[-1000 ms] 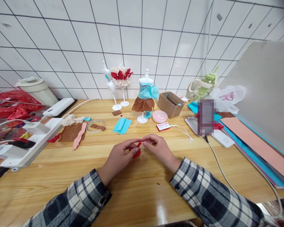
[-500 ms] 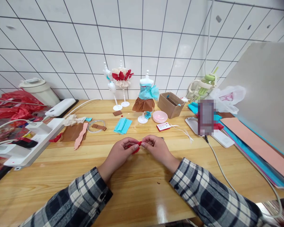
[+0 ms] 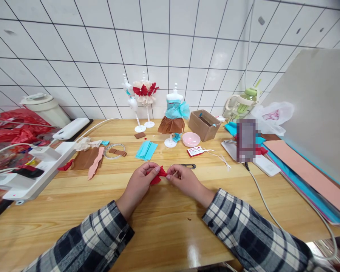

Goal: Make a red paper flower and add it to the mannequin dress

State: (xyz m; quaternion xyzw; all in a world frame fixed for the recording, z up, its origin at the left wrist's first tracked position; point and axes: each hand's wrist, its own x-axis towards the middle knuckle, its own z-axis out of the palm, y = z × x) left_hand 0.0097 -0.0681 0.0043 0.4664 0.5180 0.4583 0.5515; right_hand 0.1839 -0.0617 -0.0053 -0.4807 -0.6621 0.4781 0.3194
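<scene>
Fingers (image 3: pixel 152 175) of left hand (image 3: pixel 138 183) and right hand (image 3: pixel 187 182) pinch a red piece (image 3: pixel 162 172), seemingly part-gathered and unfinished, while the turquoise-and-brown outfit (image 3: pixel 173 110) already dresses a mannequin (image 3: pixel 174 97).

An open cardboard box (image 3: pixel 211 133) stands near the tiled wall (image 3: pixel 183 47). Just in front of it, slightly left, sits a pink bowl (image 3: pixel 191 141). To the box's right are a green-lidded bottle (image 3: pixel 245 102) and a crumpled plastic bag (image 3: pixel 265 120). Well to its left are a white power strip (image 3: pixel 53 162) and a pale lidded container (image 3: pixel 47 109).
</scene>
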